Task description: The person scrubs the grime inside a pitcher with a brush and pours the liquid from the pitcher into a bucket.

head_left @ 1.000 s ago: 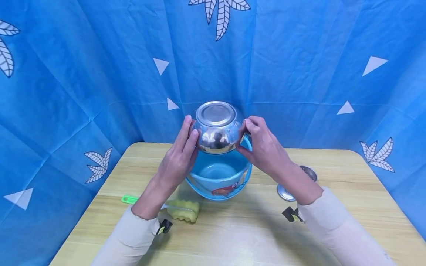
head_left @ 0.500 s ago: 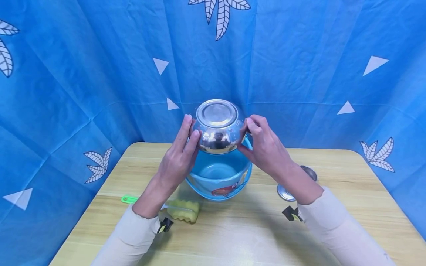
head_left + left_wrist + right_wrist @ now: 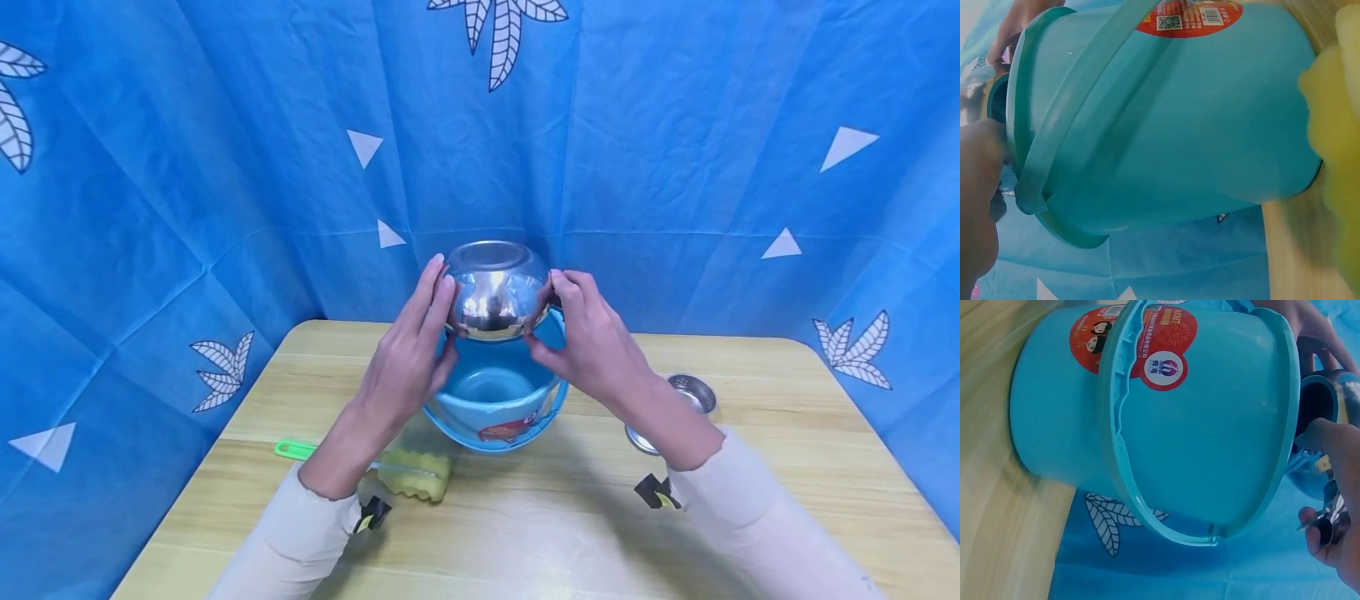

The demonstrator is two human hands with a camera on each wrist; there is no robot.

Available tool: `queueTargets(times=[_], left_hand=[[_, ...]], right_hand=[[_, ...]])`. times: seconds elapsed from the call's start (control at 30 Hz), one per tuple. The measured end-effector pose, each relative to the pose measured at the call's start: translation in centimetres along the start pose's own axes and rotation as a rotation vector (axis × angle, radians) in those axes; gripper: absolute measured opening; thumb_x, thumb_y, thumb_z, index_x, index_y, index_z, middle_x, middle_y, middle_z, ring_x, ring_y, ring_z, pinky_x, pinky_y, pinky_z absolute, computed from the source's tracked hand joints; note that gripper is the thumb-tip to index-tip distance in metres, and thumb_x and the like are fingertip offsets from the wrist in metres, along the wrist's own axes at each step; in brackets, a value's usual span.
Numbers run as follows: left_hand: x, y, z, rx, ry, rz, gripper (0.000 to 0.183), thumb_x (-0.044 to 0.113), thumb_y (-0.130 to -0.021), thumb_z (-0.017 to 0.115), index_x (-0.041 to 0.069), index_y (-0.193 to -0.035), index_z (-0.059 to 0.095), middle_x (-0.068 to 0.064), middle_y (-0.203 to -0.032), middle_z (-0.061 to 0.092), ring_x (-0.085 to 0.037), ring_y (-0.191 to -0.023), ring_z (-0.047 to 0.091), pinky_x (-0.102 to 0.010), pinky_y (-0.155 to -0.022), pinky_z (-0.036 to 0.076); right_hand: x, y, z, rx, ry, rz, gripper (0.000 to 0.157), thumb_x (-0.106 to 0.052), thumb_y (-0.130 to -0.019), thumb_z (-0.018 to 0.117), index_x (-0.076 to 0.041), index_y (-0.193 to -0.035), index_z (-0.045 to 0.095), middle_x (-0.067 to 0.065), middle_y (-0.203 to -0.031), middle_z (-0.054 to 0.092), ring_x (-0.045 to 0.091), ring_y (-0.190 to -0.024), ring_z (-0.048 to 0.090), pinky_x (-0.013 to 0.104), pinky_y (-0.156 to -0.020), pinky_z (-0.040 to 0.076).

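Note:
A shiny stainless steel pot hangs upside down above the mouth of a light blue bucket. My left hand holds the pot's left side, fingers along the wall and thumb below near the rim. On the other side my right hand pinches the pot around a small side handle, which shows in the right wrist view. The pot's mouth faces down to the bucket, so most of its inside is hidden. The bucket stands upright on the table, its handle lowered toward me and a red label on its front.
A yellow wavy sponge lies left of the bucket, with a green-handled tool across it, partly behind my left wrist. A perforated metal cup and a round metal piece sit right, partly under my right forearm. Blue curtain hangs behind.
The pot has tipped so its base faces less toward me, and its wall shows more. My left hand has shifted slightly right, its thumb now visible. The bucket has not moved.

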State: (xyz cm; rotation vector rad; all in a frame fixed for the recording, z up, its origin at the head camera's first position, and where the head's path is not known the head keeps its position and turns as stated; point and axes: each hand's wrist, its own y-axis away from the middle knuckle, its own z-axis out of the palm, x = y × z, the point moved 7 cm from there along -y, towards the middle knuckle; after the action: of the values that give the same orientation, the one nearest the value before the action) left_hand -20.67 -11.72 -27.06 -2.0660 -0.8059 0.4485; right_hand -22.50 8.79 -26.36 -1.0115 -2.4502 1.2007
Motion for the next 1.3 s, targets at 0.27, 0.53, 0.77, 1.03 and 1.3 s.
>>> queueTargets(times=[0.27, 0.53, 0.77, 1.03, 1.3], left_hand=[[0.2, -0.4, 0.4, -0.073, 0.056, -0.037, 0.096, 0.001, -0.084, 0.075, 0.005, -0.164, 0.022, -0.022, -0.169, 0.03, -0.035, -0.151, 0.043, -0.049, -0.115, 0.047], [0.3, -0.7, 0.7, -0.132, 0.135, -0.064, 0.099, 0.001, -0.08, 0.073, -0.001, -0.163, 0.019, -0.023, -0.169, 0.027, -0.036, -0.153, 0.039, -0.051, -0.117, 0.044], [0.4, -1.1, 0.9, -0.175, 0.181, -0.107, 0.102, 0.002, -0.08, 0.07, 0.0, -0.165, 0.013, -0.021, -0.172, 0.021, -0.036, -0.156, 0.034, -0.053, -0.12, 0.041], [0.0, -1.3, 1.1, -0.217, 0.252, -0.196, 0.102, 0.004, -0.081, 0.067, 0.008, -0.166, 0.01, -0.012, -0.176, 0.009, -0.033, -0.157, 0.033, -0.054, -0.117, 0.045], [0.6, -1.3, 0.7, -0.168, 0.324, -0.182, 0.092, 0.004, -0.079, 0.065, 0.008, -0.16, 0.022, -0.014, -0.175, 0.015, -0.033, -0.157, 0.034, -0.048, -0.099, 0.058]], right_hand=[[0.6, 0.5, 0.2, -0.046, 0.007, 0.094, 0.086, -0.022, -0.08, 0.086, 0.002, -0.148, 0.039, 0.026, -0.13, 0.057, 0.038, -0.111, 0.065, 0.051, -0.095, 0.061], [0.9, 0.6, 0.5, -0.113, 0.049, 0.149, 0.084, -0.027, -0.084, 0.077, 0.005, -0.153, 0.04, 0.026, -0.137, 0.058, 0.038, -0.117, 0.063, 0.052, -0.1, 0.058], [1.0, 0.6, 0.4, -0.167, 0.084, 0.179, 0.084, -0.029, -0.084, 0.075, 0.005, -0.152, 0.04, 0.025, -0.137, 0.059, 0.037, -0.116, 0.064, 0.052, -0.097, 0.06], [1.0, 0.7, 0.1, -0.287, 0.108, 0.221, 0.085, -0.034, -0.092, 0.068, 0.007, -0.157, 0.033, 0.027, -0.142, 0.058, 0.04, -0.12, 0.065, 0.053, -0.098, 0.059], [1.2, 0.6, -0.9, -0.376, 0.074, 0.255, 0.081, -0.033, -0.093, 0.062, 0.008, -0.157, 0.034, 0.026, -0.138, 0.06, 0.036, -0.106, 0.068, 0.052, -0.094, 0.061]])
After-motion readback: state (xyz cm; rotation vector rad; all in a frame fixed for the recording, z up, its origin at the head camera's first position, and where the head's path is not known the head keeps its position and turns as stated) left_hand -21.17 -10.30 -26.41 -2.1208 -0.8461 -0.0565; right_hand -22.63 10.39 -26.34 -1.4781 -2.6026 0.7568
